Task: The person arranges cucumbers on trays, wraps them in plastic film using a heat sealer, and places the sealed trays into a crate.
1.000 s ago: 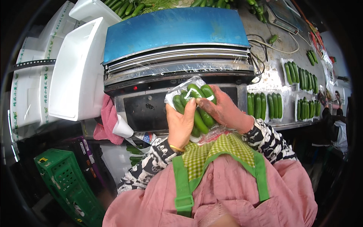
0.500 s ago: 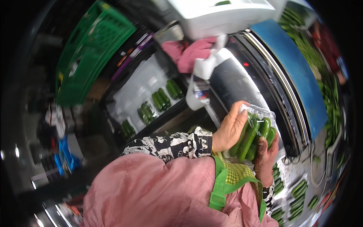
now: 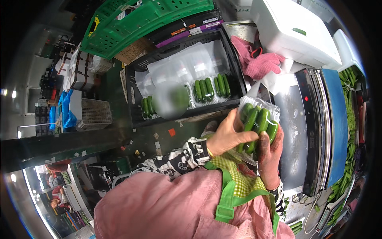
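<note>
A clear plastic pack of small green cucumbers (image 3: 262, 119) is held up in front of my chest by both hands. My left hand (image 3: 230, 137), bare, grips its left side with the thumb laid across the front. On the right side, my right hand (image 3: 271, 157), in a stained reddish glove, presses its thumb against the lower front. The film is loose and crinkled at the top. Beyond my left hand, a black crate (image 3: 185, 113) holds several similar cucumber packs (image 3: 204, 90); a round blur covers part of its row.
To the right stands a metal-topped machine (image 3: 289, 131) with a blue panel (image 3: 335, 131). A pink glove (image 3: 260, 63) lies beside a white foam box (image 3: 294, 34). Over the crate's far side sits a green crate (image 3: 147, 20). Loose cucumbers (image 3: 346, 175) fill the far right.
The view has swung, bringing the black crate and its packs more fully into sight. Both hands keep hold of the cucumber pack, which now appears slightly further left and higher.
</note>
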Demonstrator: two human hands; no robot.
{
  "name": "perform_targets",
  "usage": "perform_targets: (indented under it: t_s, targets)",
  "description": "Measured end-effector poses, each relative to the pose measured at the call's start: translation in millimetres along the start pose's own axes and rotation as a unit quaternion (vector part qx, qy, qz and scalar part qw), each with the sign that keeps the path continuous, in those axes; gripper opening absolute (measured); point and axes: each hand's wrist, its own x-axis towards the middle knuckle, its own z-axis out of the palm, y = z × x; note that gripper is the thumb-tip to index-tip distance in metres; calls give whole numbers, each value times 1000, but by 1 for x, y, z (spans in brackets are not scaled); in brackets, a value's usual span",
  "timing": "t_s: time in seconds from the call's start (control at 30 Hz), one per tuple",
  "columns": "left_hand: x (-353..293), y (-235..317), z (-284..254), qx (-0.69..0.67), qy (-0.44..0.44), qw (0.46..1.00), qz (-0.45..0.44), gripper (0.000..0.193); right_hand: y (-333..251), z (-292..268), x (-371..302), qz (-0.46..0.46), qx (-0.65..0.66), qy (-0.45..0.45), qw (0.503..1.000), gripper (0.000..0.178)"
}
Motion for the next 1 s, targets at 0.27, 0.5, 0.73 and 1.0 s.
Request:
perform_targets:
  t_s: [0.27,0.5,0.73,1.0]
  targets:
    - [-1,-50,-355,69,166,983,-24,30,34,95,78,137,168,-127,968,55]
    - [-4,-166,-440,176,176,968,-32,29,59,199,133,283,172,-167,929,45]
    - [-31,-193,-476,106,159,979,66,30,130,277,149,316,85,-247,912,39]
    - [-32,-81,-481,465,-1,885,-13,29,246,371,135,362,162,-192,898,62]
